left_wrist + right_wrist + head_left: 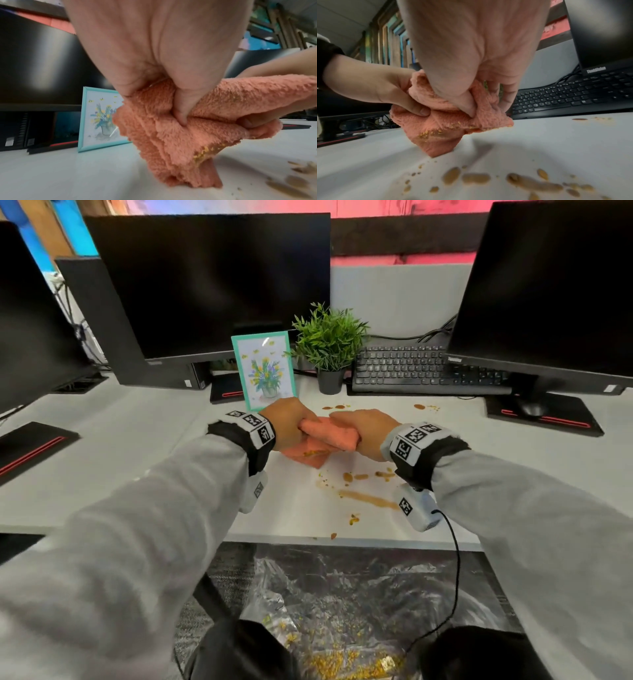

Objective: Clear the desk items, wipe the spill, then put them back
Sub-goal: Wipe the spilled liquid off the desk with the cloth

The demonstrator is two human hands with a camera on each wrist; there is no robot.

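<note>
Both hands grip a bunched orange cloth just above the white desk. My left hand holds its left end, my right hand its right end. Yellow crumbs stick to the cloth's lower fold. A brown spill streaks the desk in front of my right wrist, with more spots behind the hands. A teal-framed flower picture, a potted plant and a black keyboard stand behind.
Black monitors stand at the back left and right, a third at the far left. A mouse sits on the right monitor's base. Below the desk's front edge lies a clear plastic bag with yellow crumbs.
</note>
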